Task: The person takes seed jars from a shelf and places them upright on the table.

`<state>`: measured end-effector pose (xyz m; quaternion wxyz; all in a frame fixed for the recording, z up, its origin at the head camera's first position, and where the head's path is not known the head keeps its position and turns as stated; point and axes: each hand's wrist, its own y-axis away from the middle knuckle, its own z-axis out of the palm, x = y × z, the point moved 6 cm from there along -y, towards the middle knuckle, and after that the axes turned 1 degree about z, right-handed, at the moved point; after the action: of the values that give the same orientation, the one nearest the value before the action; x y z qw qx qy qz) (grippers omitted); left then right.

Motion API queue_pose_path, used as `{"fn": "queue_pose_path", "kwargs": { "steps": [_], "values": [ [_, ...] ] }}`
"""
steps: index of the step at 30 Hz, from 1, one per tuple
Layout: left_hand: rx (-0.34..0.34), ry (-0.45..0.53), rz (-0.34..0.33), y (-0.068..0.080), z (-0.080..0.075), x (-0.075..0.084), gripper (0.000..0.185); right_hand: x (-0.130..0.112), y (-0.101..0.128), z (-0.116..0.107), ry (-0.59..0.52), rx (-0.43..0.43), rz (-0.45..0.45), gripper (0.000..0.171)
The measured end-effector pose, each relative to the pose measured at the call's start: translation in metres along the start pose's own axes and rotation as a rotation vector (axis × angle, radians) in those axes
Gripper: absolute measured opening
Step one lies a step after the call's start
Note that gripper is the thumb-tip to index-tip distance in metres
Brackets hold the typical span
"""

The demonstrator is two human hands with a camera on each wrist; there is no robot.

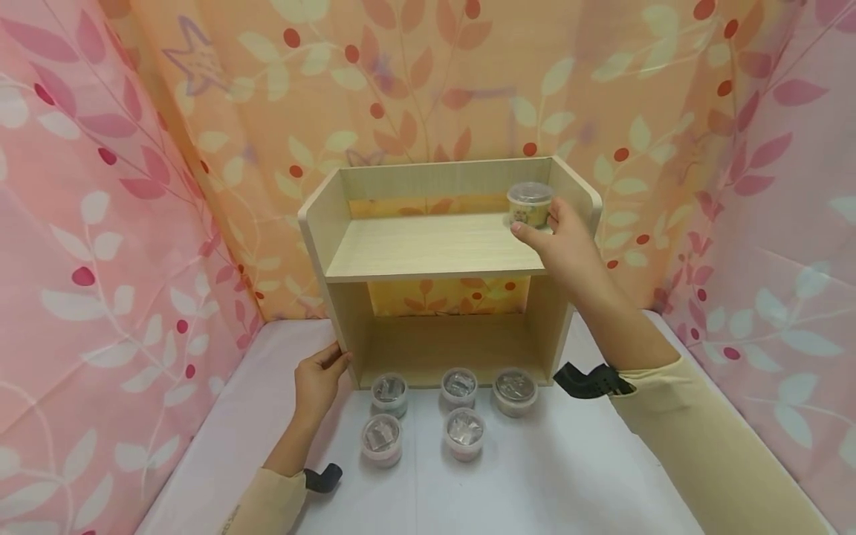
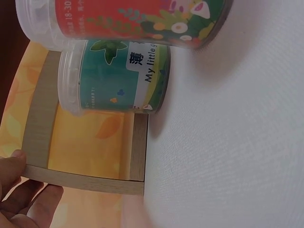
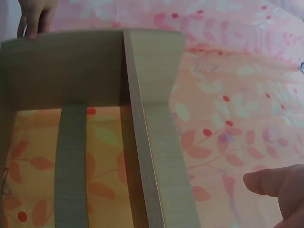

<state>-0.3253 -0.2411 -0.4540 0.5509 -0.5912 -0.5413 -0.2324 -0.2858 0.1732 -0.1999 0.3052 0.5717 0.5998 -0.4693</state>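
My right hand (image 1: 568, 245) holds a clear-lidded round tub with a yellow label (image 1: 530, 206) between thumb and fingers, above the right end of the upper shelf board. Whether its base touches the board, I cannot tell. The right wrist view shows the thumb (image 3: 266, 182) but not the tub. At lower left, my left hand (image 1: 319, 383) pinches the front edge of the side panel of a small wooden shelf (image 1: 428, 245). In the left wrist view, the thumb (image 2: 14, 164) and fingers (image 2: 42, 206) lie on opposite sides of that panel.
Several lidded tubs stand before the shelf, including a teal-labelled one (image 2: 107, 76) and a red-labelled one (image 2: 142, 21). The shelf stands on a white-covered table (image 1: 535, 475). Leaf-patterned cloth (image 1: 428, 89) hangs behind and at both sides.
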Motion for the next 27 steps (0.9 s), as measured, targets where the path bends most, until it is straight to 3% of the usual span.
{"fn": "queue_pose_path", "kwargs": {
  "steps": [3,11,18,23,27],
  "values": [
    [0.001,-0.001,-0.003,0.001,0.0,0.001,0.032,-0.002,-0.014,0.001,0.011,0.027,0.031,0.085],
    [-0.001,-0.016,0.002,0.0,-0.001,0.002,0.031,0.002,-0.039,0.0,0.032,0.061,0.121,0.104],
    [0.003,0.017,-0.005,0.0,-0.001,0.002,0.03,0.012,-0.055,0.002,-0.011,0.067,0.164,0.099],
    [0.001,-0.016,-0.001,0.0,0.0,0.0,0.031,0.015,-0.066,0.001,-0.001,0.069,0.188,0.101],
    [-0.002,0.001,-0.005,-0.002,0.0,0.0,0.031,0.013,-0.075,0.001,0.009,0.085,0.169,0.091]
  ]
}}
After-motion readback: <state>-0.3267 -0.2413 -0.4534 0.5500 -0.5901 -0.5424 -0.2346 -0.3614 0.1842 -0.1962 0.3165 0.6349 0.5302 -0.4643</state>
